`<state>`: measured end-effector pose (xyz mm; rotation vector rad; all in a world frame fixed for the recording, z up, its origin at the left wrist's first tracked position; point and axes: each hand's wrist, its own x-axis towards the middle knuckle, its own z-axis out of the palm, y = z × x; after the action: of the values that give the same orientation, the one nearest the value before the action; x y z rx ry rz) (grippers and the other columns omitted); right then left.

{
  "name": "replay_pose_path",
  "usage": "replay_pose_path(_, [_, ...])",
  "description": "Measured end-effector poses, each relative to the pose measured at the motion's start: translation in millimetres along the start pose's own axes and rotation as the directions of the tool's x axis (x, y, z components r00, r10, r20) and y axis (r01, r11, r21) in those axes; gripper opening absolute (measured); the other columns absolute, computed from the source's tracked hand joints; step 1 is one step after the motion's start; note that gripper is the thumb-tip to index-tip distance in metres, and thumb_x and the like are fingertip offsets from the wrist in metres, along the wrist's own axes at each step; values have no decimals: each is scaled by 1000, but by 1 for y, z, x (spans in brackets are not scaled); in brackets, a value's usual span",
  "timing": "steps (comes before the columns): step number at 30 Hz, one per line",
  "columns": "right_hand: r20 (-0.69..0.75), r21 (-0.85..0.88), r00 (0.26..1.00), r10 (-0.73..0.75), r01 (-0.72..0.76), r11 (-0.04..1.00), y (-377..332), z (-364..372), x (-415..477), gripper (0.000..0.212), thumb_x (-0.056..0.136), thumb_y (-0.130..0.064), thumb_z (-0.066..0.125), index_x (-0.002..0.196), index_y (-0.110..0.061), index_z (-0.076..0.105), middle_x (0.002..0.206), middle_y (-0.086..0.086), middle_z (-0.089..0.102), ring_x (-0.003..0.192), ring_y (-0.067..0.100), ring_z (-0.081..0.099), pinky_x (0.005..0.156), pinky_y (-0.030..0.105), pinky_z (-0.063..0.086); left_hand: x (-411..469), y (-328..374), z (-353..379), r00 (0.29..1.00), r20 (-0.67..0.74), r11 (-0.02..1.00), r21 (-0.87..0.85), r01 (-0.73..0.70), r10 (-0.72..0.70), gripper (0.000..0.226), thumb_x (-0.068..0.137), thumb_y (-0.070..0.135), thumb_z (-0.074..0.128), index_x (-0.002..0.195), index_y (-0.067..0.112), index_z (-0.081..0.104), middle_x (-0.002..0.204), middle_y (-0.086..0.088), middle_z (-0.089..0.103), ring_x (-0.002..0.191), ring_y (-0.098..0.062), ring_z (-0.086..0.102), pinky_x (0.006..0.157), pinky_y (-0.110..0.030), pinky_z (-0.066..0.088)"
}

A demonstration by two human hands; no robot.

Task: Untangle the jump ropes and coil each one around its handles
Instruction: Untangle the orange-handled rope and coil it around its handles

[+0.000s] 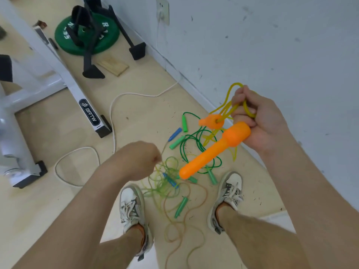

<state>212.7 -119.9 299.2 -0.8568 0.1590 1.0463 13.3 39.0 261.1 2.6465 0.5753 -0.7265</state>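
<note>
While right hand (258,123) grips | orange handle (211,152) slants down-left

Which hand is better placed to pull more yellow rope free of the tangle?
Left, probably. The left hand pinches a strand just above the tangle, while the right hand is full, gripping the orange handle and rope loops.

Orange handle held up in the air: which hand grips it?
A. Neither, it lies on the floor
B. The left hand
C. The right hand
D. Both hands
C: the right hand grips the thick end of the orange handle, while the left hand is apart from it, pinching a thin rope.
</note>
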Motion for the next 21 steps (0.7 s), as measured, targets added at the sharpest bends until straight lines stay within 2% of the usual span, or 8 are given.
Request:
replay_pose_path(3, [34,-78,996,88,-85,993,9,7,-1,22,100,-23,44,82,-14,52,58,-4,54,31,1,31,26,12,19,0,21,-11,862,-485,781,-592,-199,-147,24,98,20,51,113,25,68,110,8,70,104,-9,63,93,-29,48])
replay_pose_path(6, [49,-140,986,159,-150,979,25,17,-2,20,99,-22,47,83,-11,54,59,-1,56,32,1,32,28,9,18,-1,54,-20,920,-391,289,-886,-363,-42,32,92,29,60,124,22,61,114,2,69,105,-8,64,90,-22,50])
replay_pose_path(9, [19,-214,980,199,-190,958,33,21,-3,22,99,-24,50,88,-7,58,64,6,63,33,1,33,28,10,18,1,72,-10,953,-270,464,-832,-303,138,25,92,32,56,115,23,60,79,-6,70,68,-10,64,66,-27,51])
replay_pose_path(11, [-99,-442,983,154,-181,879,31,20,-2,27,98,-33,53,99,-7,60,74,11,68,39,2,32,29,12,19,5,66,-9,945,-327,464,-841,-280,-22,21,99,24,48,93,15,66,50,-3,55,43,-14,50,54,-30,44])
replay_pose_path(15, [-294,-727,954,-54,-186,661,31,12,2,25,96,-41,56,101,-17,55,92,9,57,53,9,35,33,16,22,-1,46,-29,954,-194,-165,-958,-235,-229,41,99,31,45,73,6,66,48,-6,43,37,-18,36,43,-23,36])
replay_pose_path(16, [-307,-697,949,-71,-173,696,33,12,3,24,95,-39,58,100,-16,54,91,8,52,55,10,36,34,16,22,-3,45,-31,966,-163,-138,-972,-192,-200,42,98,32,46,73,6,68,51,-8,48,38,-18,37,42,-23,35])
replay_pose_path(19, [-310,-532,949,-47,-133,836,38,16,5,22,93,-34,62,94,-14,54,90,7,44,56,11,36,37,17,22,-4,64,-15,990,-125,414,-906,-85,-69,33,94,40,55,80,15,70,68,-2,68,47,-12,45,46,-24,38])
replay_pose_path(21, [-288,-401,957,23,-143,905,40,19,6,25,91,-33,64,96,-12,52,88,10,44,54,13,37,39,20,28,-3,80,2,996,-90,638,-766,-72,3,31,84,50,65,86,20,63,63,9,63,52,-4,49,54,-24,41])
